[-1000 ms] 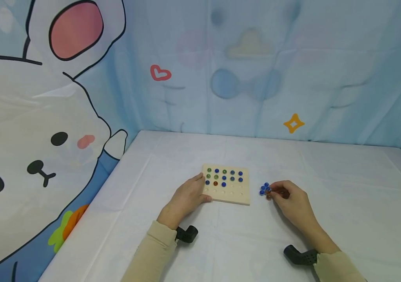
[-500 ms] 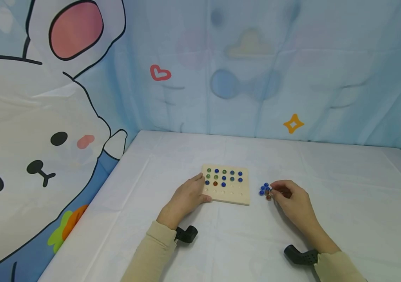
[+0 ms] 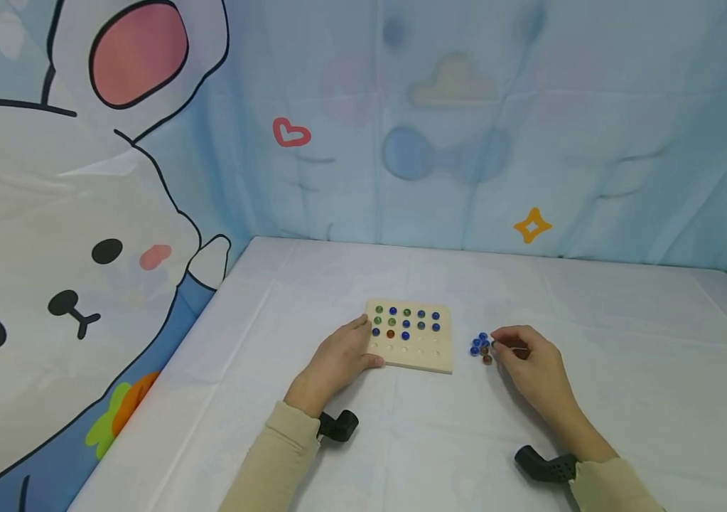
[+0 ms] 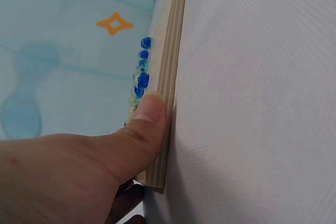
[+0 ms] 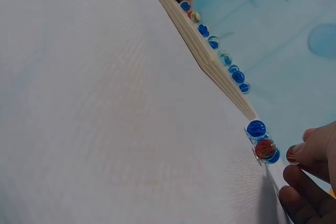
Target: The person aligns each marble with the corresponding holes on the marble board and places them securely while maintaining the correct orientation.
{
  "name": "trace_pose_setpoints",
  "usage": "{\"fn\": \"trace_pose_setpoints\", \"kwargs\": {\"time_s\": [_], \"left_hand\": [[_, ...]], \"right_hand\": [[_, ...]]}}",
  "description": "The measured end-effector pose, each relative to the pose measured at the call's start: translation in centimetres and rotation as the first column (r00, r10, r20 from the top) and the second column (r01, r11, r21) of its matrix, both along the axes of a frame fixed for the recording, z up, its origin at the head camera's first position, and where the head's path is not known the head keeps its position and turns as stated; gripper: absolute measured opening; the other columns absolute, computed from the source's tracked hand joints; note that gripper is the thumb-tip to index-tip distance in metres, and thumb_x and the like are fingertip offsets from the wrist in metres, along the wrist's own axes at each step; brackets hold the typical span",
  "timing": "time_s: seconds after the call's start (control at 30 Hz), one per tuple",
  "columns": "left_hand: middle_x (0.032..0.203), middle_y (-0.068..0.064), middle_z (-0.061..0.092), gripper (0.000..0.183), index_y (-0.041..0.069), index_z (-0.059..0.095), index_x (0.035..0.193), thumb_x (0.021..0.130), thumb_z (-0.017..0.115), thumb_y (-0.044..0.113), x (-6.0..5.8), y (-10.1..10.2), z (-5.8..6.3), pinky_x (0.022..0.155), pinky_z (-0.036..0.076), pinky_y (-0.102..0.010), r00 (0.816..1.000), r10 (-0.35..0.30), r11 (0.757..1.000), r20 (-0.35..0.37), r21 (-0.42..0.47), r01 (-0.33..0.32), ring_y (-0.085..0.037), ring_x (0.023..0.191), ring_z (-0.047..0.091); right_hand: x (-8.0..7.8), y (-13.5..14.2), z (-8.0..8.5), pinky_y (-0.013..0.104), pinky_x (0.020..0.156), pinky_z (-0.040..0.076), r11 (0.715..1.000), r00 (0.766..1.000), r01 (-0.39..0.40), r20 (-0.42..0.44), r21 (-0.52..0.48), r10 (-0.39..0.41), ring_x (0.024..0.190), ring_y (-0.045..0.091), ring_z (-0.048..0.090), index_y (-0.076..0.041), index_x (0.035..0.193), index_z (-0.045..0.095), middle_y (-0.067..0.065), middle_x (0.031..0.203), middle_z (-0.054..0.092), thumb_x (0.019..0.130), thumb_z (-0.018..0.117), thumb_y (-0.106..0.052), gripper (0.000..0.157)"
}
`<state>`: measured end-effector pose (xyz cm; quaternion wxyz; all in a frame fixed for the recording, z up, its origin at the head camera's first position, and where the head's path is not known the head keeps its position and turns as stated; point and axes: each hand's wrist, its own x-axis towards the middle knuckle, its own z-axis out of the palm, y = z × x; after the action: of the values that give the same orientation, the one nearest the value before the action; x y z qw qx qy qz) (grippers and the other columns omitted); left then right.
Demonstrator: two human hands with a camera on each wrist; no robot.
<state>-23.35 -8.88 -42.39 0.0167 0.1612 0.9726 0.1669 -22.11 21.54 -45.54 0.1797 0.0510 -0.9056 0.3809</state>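
A square wooden board point(image 3: 430, 360) with rows of hollows lies on the table. Green, blue and one reddish-brown marble fill its back rows; bare hollows show toward the front. My left hand point(image 3: 335, 359) grips the board's left side, the thumb point(image 4: 149, 109) against the near edge in the left wrist view. Right of the board sits a small cluster of blue marbles point(image 3: 475, 350) with a reddish marble point(image 5: 265, 149) among them. Beside this cluster, my right hand point(image 3: 536, 370) pinches an orange-red marble point(image 5: 292, 155) between thumb and fingers, seen best in the right wrist view.
A white cloth point(image 3: 440, 441) covers the table, and a blue printed curtain point(image 3: 350, 192) hangs behind it. On the left hangs a rabbit-print cloth point(image 3: 30, 213). Each wrist wears a black mount point(image 3: 545, 466).
My right fingers have drawn slightly back to the right from the marble cluster, so the reddish marble there shows more fully. The left hand and board have stayed in place.
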Motion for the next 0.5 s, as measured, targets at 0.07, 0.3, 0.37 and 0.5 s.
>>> {"fn": "trace_pose_setpoints", "kwargs": {"time_s": [0.07, 0.3, 0.37, 0.5], "left_hand": [[0.156, -0.015, 0.040, 0.076, -0.002, 0.042, 0.148, 0.089, 0.069, 0.040, 0.04, 0.00, 0.02, 0.117, 0.039, -0.036, 1.000, 0.001, 1.000, 0.000, 0.002, -0.001, -0.026, 0.144, 0.042], [0.156, -0.016, 0.041, 0.077, -0.002, 0.042, 0.147, 0.089, 0.069, 0.040, 0.15, -0.04, 0.10, 0.116, 0.040, -0.036, 1.000, -0.004, 1.000, -0.011, -0.007, 0.004, -0.026, 0.143, 0.043], [0.156, -0.016, 0.041, 0.077, -0.002, 0.042, 0.147, 0.089, 0.069, 0.040, 0.14, -0.04, 0.11, 0.116, 0.040, -0.036, 1.000, -0.005, 1.000, -0.010, -0.002, 0.005, -0.026, 0.143, 0.043], [0.156, -0.015, 0.040, 0.077, -0.002, 0.042, 0.148, 0.089, 0.069, 0.041, 0.10, -0.04, 0.12, 0.117, 0.040, -0.037, 1.000, -0.002, 1.000, -0.003, 0.001, 0.002, -0.026, 0.144, 0.042]], "right_hand": [[-0.02, -0.06, 0.01, 0.006, 0.074, 0.043, 1.000, 1.000, 0.003, -0.008, 0.007, -0.003, 0.102, 0.024, 0.063, -0.006, 0.111, 0.065, 0.011, 0.107, 0.069, 0.095, 0.061, -0.005, 0.016], [-0.06, -0.24, 0.18, 0.006, 0.074, 0.044, 1.000, 0.999, -0.006, -0.043, 0.010, 0.007, 0.093, -0.009, 0.051, -0.008, 0.109, 0.067, 0.008, 0.106, 0.068, 0.094, 0.062, -0.005, 0.015], [-0.08, -0.28, 0.25, 0.005, 0.074, 0.044, 1.000, 0.998, -0.014, -0.055, 0.005, 0.014, 0.092, -0.014, 0.049, -0.008, 0.108, 0.067, 0.007, 0.106, 0.068, 0.094, 0.063, -0.004, 0.015], [-0.07, -0.35, 0.39, 0.003, 0.074, 0.043, 1.000, 0.997, -0.025, -0.068, -0.003, 0.024, 0.092, -0.014, 0.049, -0.008, 0.107, 0.068, 0.006, 0.106, 0.067, 0.095, 0.063, -0.005, 0.013]]}}
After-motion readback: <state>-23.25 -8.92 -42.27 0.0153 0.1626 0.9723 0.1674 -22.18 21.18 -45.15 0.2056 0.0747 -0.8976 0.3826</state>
